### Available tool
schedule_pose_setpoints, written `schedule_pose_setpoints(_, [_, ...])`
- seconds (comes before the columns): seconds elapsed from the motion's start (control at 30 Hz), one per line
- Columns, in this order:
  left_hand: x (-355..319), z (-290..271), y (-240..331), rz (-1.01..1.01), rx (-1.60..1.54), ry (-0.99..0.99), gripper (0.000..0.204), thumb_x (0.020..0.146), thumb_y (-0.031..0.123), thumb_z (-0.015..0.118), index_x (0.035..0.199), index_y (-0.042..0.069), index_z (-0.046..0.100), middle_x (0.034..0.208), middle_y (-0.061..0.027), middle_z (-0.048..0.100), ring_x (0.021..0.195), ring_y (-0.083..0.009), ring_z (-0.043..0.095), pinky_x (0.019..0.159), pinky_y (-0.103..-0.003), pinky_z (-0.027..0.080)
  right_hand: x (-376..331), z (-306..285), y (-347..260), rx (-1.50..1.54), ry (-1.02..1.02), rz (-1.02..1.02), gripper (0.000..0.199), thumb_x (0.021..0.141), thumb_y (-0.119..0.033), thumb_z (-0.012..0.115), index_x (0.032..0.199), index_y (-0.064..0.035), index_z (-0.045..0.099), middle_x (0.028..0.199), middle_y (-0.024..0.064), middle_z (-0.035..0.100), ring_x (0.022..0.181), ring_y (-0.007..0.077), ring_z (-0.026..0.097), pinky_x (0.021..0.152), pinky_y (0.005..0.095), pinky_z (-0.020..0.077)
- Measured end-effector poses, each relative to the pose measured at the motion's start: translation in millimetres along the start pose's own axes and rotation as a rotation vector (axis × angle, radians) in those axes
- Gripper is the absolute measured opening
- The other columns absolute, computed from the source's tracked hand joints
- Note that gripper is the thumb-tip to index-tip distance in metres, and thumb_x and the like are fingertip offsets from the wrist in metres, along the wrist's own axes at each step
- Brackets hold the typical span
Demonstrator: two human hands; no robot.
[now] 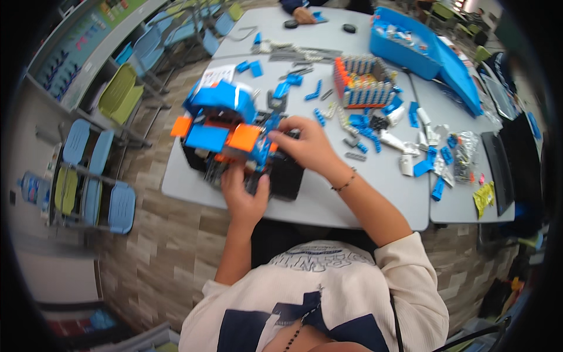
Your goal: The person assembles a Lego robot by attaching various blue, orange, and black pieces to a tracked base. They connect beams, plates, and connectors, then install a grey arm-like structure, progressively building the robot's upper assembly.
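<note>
A large building-brick model in blue, orange and black stands at the near left of the table. My left hand grips its near lower side, thumb up and fingers partly hidden beneath an orange panel. From the right, my right hand has thumb and fingertips closed on a blue part at the model's side; the fingertips are partly covered. Under the right wrist sits a black box-like piece, beside or part of the model; I cannot tell which.
Loose blue bricks, white panels and grey beams lie across the table. Behind them stand an orange-and-grey basket and a blue bin of parts. Another person's hand rests at the far edge.
</note>
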State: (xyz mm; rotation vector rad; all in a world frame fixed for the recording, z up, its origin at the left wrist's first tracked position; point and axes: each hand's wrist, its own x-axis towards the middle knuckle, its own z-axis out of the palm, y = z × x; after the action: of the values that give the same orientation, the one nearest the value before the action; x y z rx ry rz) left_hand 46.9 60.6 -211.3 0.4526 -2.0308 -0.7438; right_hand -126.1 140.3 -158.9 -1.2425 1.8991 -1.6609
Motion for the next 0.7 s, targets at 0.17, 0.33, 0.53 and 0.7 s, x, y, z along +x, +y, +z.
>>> schedule_pose_setpoints(0.17, [-1, 1, -6, 0.037, -0.007, 0.001, 0.059, 0.077, 0.015, 0.068, 0.129, -0.006, 0.048, 0.102, -0.0192, 0.058, 0.088, -0.0337, 0.053, 0.083, -0.043, 0.042, 1, 4, -1, -0.016, 0.029, -0.060, 0.023, 0.078, -0.022, 0.074, 0.085, -0.0011, 0.067, 0.082, 0.0090, 0.067, 0.078, 0.0186, 0.063, 0.080, 0.0328, 0.0474])
schedule_pose_setpoints(0.33, [-1, 2, -1, 0.018, 0.043, 0.009, 0.042, 0.073, 0.009, 0.066, 0.112, -0.003, 0.056, 0.094, -0.0173, 0.060, 0.083, -0.0347, 0.058, 0.076, -0.042, 0.045, -5, 3, -5, -0.115, 0.033, -0.006, 0.023, 0.078, -0.023, 0.071, 0.081, -0.0004, 0.067, 0.079, 0.0126, 0.066, 0.076, 0.0270, 0.063, 0.077, 0.0356, 0.0481])
schedule_pose_setpoints(0.53, [-2, 2, -2, 0.157, 0.144, 0.048, 0.028, 0.072, 0.005, 0.063, 0.100, 0.000, 0.057, 0.086, -0.0150, 0.061, 0.076, -0.0355, 0.061, 0.067, -0.041, 0.046, -9, 3, -13, -0.168, 0.080, -0.125, 0.025, 0.078, -0.023, 0.071, 0.084, 0.0005, 0.068, 0.080, 0.0152, 0.066, 0.076, 0.0275, 0.062, 0.071, 0.0358, 0.0485])
schedule_pose_setpoints(0.7, [-9, -3, -11, 0.213, 0.155, 0.053, 0.026, 0.071, 0.002, 0.059, 0.097, 0.003, 0.058, 0.084, -0.0126, 0.061, 0.072, -0.0343, 0.060, 0.064, -0.042, 0.045, -16, 7, -14, -0.198, 0.042, -0.010, 0.023, 0.078, -0.024, 0.071, 0.079, -0.0014, 0.066, 0.080, 0.0124, 0.065, 0.072, 0.0265, 0.060, 0.066, 0.0364, 0.0461])
